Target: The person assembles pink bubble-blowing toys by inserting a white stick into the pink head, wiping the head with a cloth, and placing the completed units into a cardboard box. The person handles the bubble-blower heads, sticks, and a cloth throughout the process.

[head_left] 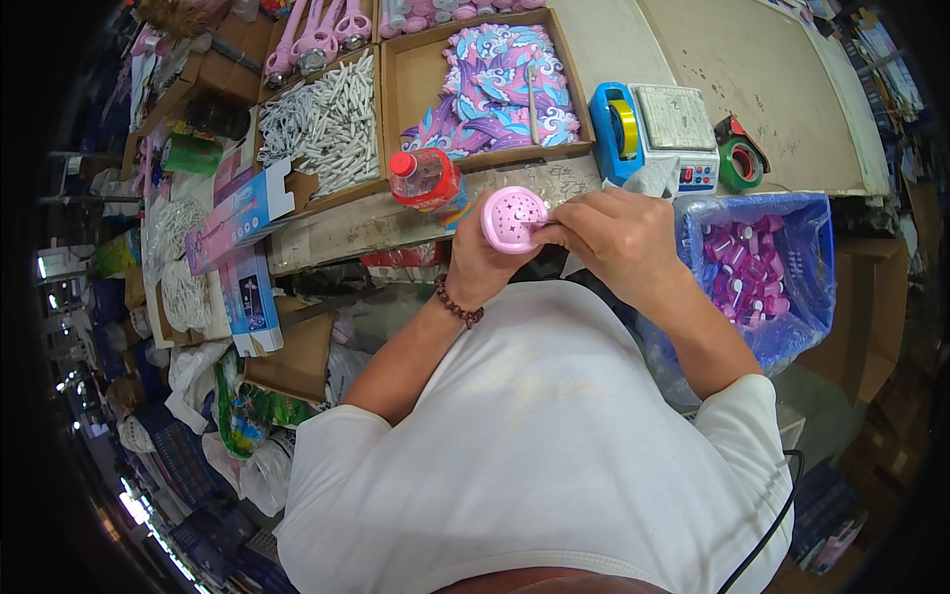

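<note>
My left hand (477, 259), a beaded bracelet at its wrist, is wrapped round a pink round plastic piece (513, 218) with small star-shaped cut-outs in its face. The piece is held up in front of my chest, its perforated face toward the camera. My right hand (621, 236) has thumb and forefinger pinched together at the right side of that face. Whatever lies between those fingertips is too small to make out. Just left of the piece, at the bench edge, stands a clear bottle (430, 180) with a red cap and red label.
Cardboard trays hold white cables and sticks (332, 124) and purple-blue patterned pieces (510, 84). Along the bench stand a blue tape dispenser (616, 134), a white device (683, 139) and a green tape roll (740, 163). A lined blue crate (816, 287) holds pink-purple parts. Printed boxes (237, 223) jut out at left.
</note>
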Available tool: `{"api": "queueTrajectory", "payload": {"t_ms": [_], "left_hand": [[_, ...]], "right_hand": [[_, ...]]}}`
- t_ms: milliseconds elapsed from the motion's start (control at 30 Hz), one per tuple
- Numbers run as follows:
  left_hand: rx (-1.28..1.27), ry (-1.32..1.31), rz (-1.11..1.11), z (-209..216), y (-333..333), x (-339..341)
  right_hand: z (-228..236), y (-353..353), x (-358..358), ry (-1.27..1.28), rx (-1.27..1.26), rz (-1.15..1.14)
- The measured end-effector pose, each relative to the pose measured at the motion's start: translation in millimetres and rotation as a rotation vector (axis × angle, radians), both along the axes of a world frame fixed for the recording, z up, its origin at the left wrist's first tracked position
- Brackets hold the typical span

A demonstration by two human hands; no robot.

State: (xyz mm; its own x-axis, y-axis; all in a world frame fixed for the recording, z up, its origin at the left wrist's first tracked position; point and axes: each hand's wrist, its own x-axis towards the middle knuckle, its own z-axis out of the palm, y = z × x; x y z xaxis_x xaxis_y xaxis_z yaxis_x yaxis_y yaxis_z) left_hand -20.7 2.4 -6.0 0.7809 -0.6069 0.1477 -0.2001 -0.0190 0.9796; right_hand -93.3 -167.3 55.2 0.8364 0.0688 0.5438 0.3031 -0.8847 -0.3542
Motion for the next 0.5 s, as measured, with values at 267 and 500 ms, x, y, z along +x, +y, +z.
{"api": "queueTrajectory", "payload": {"t_ms": [267,500], "left_hand": [[-0.048,0.015,-0.002,-2.8,-0.6,0.6],[-0.019,-0.017,0.008,-4.6,0.3,1.4]], "right_hand": [[-2.8,2.5,2.3,-0.027,0.037,-0.016],[-1.1,-3.3,2.1,-0.007,0.074,0.042]]}}
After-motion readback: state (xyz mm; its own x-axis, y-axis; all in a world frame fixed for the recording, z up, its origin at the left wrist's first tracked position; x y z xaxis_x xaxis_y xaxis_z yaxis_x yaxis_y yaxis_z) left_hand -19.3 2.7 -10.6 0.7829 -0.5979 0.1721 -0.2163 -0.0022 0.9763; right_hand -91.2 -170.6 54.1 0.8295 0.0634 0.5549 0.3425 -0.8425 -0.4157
